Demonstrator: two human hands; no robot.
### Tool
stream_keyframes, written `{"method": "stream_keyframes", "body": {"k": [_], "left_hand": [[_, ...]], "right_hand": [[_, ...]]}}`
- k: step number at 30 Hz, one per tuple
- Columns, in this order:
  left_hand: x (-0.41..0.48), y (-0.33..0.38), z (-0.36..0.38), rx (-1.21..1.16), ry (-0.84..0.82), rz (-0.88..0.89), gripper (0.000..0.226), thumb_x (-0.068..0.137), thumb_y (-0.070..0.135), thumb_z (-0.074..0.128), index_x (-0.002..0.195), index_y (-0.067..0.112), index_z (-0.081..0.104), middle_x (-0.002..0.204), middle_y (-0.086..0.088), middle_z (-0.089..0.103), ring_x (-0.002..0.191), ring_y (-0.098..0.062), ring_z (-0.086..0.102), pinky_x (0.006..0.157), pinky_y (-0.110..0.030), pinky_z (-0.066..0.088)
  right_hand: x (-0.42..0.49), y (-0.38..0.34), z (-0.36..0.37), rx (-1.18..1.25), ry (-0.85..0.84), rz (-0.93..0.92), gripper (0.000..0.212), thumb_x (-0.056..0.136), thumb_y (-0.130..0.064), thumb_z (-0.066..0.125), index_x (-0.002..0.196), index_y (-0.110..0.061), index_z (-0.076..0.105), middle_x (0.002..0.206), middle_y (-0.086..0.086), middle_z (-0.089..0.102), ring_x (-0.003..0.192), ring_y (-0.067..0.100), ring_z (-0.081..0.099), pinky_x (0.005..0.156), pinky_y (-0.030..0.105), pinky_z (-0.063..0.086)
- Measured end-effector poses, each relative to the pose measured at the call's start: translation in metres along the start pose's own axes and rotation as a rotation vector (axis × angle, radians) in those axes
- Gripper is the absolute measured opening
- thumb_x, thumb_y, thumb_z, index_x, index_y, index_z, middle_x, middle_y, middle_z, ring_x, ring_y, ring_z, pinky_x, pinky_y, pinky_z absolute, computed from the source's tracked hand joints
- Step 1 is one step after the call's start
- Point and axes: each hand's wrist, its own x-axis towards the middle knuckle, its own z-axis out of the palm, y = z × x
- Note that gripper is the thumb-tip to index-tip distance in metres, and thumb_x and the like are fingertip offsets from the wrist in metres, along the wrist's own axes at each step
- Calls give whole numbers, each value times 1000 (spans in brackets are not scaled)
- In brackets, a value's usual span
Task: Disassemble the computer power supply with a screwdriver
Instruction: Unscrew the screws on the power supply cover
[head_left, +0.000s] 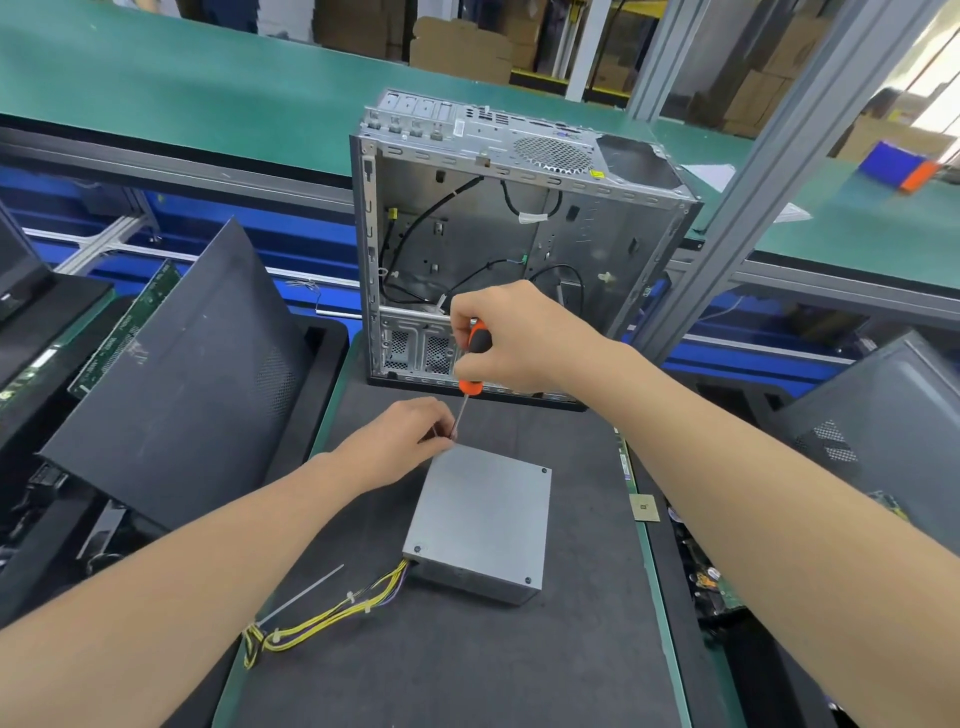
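Note:
A grey metal power supply (483, 519) lies flat on the dark mat (571, 649), with a bundle of yellow and black wires (322, 613) trailing from its near left corner. My right hand (514, 338) grips the orange-and-black handle of a screwdriver (475, 358), held almost upright with its tip at the box's far left corner. My left hand (410, 441) rests at that same corner and pinches the thin shaft near the tip. Screws show at the other three corners of the lid.
An open, emptied computer case (519, 234) stands upright just behind the power supply. A black side panel (192, 379) leans at the left and another dark panel (883, 431) stands at the right. Circuit boards lie along both sides. A green conveyor belt (182, 88) runs behind.

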Motion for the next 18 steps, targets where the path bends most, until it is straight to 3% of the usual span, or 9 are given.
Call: {"method": "stream_keyframes", "body": {"k": [6,13,18], "left_hand": [[-3,0,-1,27,6,41,14,103,27,65,109,19,74,106,8,69,94,-7,63,88,-26,54],[-6,-4,-1,-177,61,-93,14,98,16,72,103,28,79,98,17,74,94,-1,67,85,-14,50],[-4,-4,2,-237,52,-154,15,98,17,71,101,29,79,98,17,76,96,-3,68,89,-18,51]], "right_hand": [[-2,2,-2,-6,15,10,13,78,-25,70,84,-21,60,73,-12,57,71,7,49,59,30,43],[-2,0,4,20,4,21,12,80,-23,69,87,-19,60,77,-10,61,80,17,55,65,33,51],[-2,0,8,9,6,2,13,81,-22,70,89,-16,61,78,-8,60,81,18,56,63,33,49]]}}
